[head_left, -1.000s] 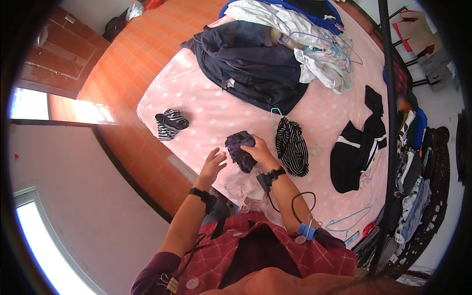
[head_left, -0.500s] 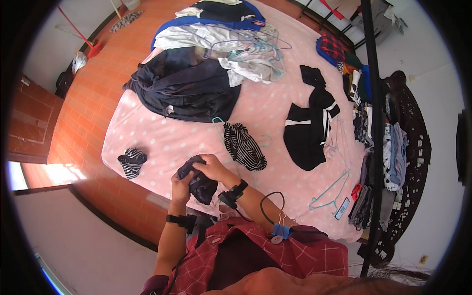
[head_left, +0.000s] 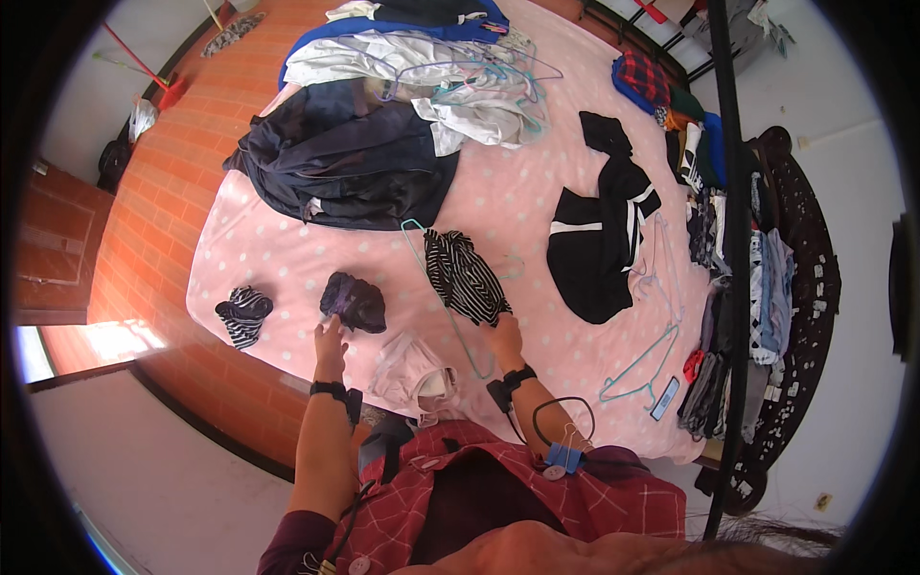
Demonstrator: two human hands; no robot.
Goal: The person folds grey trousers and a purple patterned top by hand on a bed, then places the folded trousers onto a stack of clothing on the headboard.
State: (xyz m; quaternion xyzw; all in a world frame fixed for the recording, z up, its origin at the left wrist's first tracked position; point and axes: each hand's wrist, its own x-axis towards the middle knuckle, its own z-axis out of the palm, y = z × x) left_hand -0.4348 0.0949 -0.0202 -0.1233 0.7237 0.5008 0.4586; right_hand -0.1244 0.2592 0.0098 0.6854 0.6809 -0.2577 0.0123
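Observation:
A dark, purplish folded garment (head_left: 353,303) lies in a small bundle on the bed. Just at its near edge is my left hand (head_left: 330,342), fingers stretched out and holding nothing. My right hand (head_left: 501,335) has its fingers closed on the near end of a black-and-white striped garment (head_left: 465,276), which lies bunched on the bed; the fingertips are partly hidden. Beside that garment lies a teal hanger (head_left: 414,240). Close to my body, a pale pink garment (head_left: 412,372) is spread between my arms. At the left sits a small striped bundle (head_left: 245,315).
The pink dotted bedspread (head_left: 278,249) carries a dark jacket (head_left: 350,158), white clothes (head_left: 383,59) with hangers, and a black garment (head_left: 594,254). On the right are another teal hanger (head_left: 640,364), a phone (head_left: 664,399) and folded clothes (head_left: 771,287) beside a black pole (head_left: 731,192).
The dark garment has left my hands and now lies on the bed. My right hand has moved right to the striped garment. The pale pink garment has come into fuller view.

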